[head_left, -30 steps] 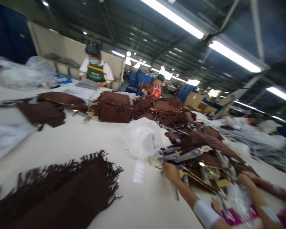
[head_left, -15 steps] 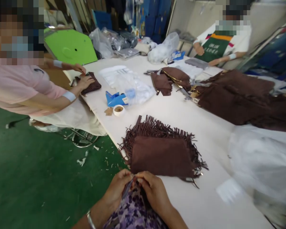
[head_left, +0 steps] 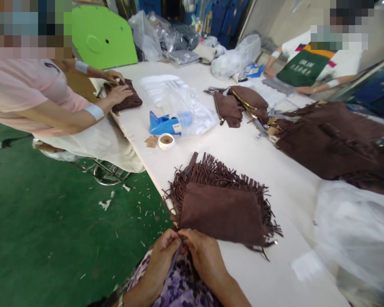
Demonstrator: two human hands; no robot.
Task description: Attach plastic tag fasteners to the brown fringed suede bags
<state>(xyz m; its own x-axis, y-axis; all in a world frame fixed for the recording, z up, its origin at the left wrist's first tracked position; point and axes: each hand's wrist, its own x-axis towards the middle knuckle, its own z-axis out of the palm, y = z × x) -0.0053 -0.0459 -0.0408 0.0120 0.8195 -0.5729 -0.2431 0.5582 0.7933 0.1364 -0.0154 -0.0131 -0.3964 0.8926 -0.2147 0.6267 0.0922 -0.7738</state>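
Note:
My left hand [head_left: 163, 256] and my right hand [head_left: 203, 258] meet at the table's near edge, above a purple flowered garment [head_left: 182, 283]. Both are closed, with thumbs and fingertips pinched together. A narrow dark strip shows between them, but the fingers hide most of it and I cannot tell its kind. Just beyond my hands a brown fringed bag [head_left: 222, 213] lies flat on the white table [head_left: 294, 213], its fringe spread along the far and right sides. Small metal fittings show at its right corner.
A tape roll [head_left: 166, 141] and a blue tape dispenser [head_left: 166, 125] stand beyond the bag. More brown bags [head_left: 333, 145] are heaped at right, near clear plastic [head_left: 355, 226]. At left a co-worker's hands [head_left: 120, 91] press a brown fringed bag [head_left: 131, 100]; another person [head_left: 310, 68] works at back right.
The view has shifted slightly, so most things sit a little to the right. My hands stay pinched together at the table's edge. The far co-worker's hands have moved apart slightly.

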